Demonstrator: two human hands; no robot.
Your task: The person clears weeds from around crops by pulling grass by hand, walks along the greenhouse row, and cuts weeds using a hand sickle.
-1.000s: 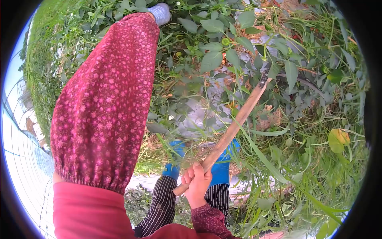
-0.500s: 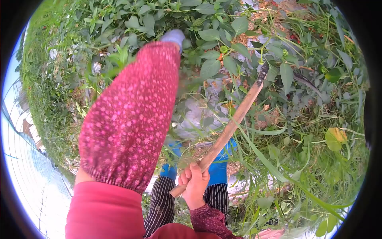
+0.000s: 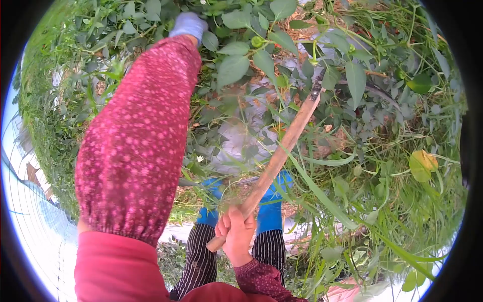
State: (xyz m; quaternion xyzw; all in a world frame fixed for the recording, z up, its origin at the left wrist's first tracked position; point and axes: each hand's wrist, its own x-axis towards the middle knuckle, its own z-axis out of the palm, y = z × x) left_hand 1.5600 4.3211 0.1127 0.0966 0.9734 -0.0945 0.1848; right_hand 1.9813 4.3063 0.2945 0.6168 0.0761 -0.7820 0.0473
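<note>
My right hand [image 3: 237,233] is wrapped around the lower end of a sickle's wooden handle [image 3: 280,156]. The sickle's dark curved blade [image 3: 378,90] runs off to the right, partly covered by leaves. Up at the top, my left hand [image 3: 189,26], in a pale blue-grey glove, reaches in among leafy green plants [image 3: 235,70]. Its fingers are turned away and hidden, so what it touches is not visible. A small green fruit [image 3: 257,42] hangs on a stem to the right of that hand.
Blue boots [image 3: 270,209] stand on the ground below. Pale sheeting [image 3: 239,146] shows between the plants. Long grass [image 3: 322,194] fills the right side, with a yellowing leaf [image 3: 423,165] in it. Dense foliage [image 3: 55,116] lies to the left.
My gloved left hand has moved left and slightly up among the plants. My right hand and the sickle have shifted a little left in view.
</note>
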